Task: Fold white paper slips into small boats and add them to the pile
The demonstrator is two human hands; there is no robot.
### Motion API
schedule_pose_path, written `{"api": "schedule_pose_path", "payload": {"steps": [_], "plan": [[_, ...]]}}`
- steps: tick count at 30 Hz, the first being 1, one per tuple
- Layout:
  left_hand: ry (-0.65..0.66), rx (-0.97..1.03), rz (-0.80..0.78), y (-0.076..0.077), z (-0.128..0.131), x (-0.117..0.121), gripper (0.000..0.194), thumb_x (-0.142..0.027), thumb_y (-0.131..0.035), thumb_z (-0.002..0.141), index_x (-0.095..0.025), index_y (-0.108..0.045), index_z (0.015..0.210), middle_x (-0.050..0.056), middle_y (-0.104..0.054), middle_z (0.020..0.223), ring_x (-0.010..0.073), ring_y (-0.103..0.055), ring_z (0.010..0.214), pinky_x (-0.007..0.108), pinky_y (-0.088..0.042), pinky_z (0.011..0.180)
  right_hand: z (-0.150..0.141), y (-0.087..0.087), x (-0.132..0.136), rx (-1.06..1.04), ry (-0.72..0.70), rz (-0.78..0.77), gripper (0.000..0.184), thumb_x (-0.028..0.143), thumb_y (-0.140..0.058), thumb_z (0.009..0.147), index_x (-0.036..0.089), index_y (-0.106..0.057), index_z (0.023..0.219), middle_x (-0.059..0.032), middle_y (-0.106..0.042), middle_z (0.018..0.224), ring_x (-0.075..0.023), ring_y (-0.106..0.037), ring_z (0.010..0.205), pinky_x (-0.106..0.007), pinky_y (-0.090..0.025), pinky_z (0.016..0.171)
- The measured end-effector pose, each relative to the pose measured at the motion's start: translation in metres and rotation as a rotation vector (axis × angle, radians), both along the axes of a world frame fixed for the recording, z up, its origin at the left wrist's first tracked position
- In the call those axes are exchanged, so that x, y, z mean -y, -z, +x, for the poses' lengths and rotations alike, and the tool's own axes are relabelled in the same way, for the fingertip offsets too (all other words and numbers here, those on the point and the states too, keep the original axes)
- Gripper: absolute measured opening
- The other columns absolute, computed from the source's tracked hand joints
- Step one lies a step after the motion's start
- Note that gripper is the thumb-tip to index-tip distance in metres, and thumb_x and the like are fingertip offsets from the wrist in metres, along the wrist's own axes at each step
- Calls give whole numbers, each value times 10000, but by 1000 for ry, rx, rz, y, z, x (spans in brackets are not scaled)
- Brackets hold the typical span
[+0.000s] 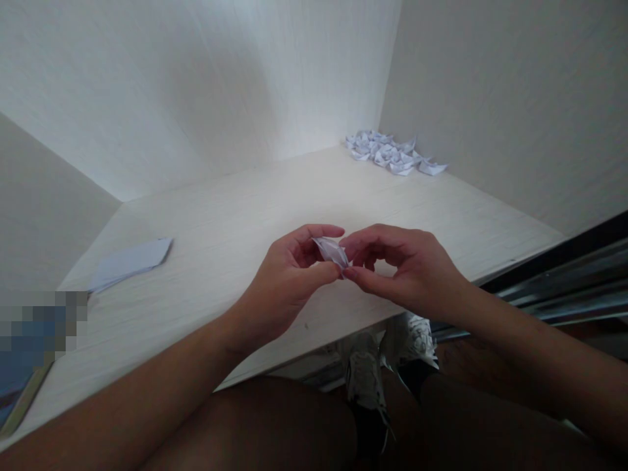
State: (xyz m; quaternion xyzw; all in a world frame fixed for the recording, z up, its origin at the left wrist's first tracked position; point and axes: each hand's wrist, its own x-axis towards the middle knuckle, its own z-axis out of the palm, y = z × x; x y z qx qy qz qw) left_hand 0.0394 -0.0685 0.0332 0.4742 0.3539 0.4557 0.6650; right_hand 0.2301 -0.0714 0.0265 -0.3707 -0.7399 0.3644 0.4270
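Here on the left I see a paper stack (130,265) lying on the worktop (235,216); next, my left hand (284,284), fingers pinching a small folded paper (331,252) over the near side; my right hand (412,268), fingers gripping its right end; and far right, pointed paper shapes (387,156) heaped by the corner!

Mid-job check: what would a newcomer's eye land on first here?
Probably the small folded white paper at center, held in the left hand with the right hand at its edge. Next, the cluster of folded paper boats in the far right corner, then the paper stack lying at left.
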Motion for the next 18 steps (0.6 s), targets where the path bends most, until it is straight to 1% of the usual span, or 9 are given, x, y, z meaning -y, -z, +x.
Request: {"api": "schedule_pose_path", "payload": {"steps": [3,7,11,14,18], "plan": [[-3,18,-12,-1,1,0,356,-69,-800,683,-144,-699,1016,31,-749,845,138,-665,759,287,-522,765,0,2,0,8,41,21,215,330,-768,861,217,-686,1024,-24,-718,888,-141,-642,711,-294,-532,644],[-17,29,-34,-4,1,0,374,-72,-793,670,-142,-686,1021,18,-744,799,124,-651,725,278,-516,756,-1,5,0,30,90,63,170,351,-770,869,225,-662,906,-9,-701,813,-133,-629,668,-282,-501,605],[-40,57,-80,-6,1,0,412,-54,-769,659,-137,-668,1050,15,-739,766,130,-660,725,294,-515,785,-5,5,0,55,138,101,165,372,-749,891,229,-676,856,-2,-702,745,-140,-627,648,-294,-471,607],[-57,85,-97,-7,1,-1,437,-46,-760,659,-137,-663,1075,8,-725,754,130,-657,725,301,-513,795,-9,6,0,15,156,69,195,409,-730,903,227,-695,842,-4,-700,720,-147,-627,652,-305,-473,627],[-81,98,-91,-7,1,-2,410,-51,-755,672,-142,-659,1060,-5,-703,757,126,-644,722,310,-517,799,-12,7,2,-65,160,-15,210,443,-717,908,235,-716,882,-9,-700,724,-159,-636,653,-321,-496,637]]}}
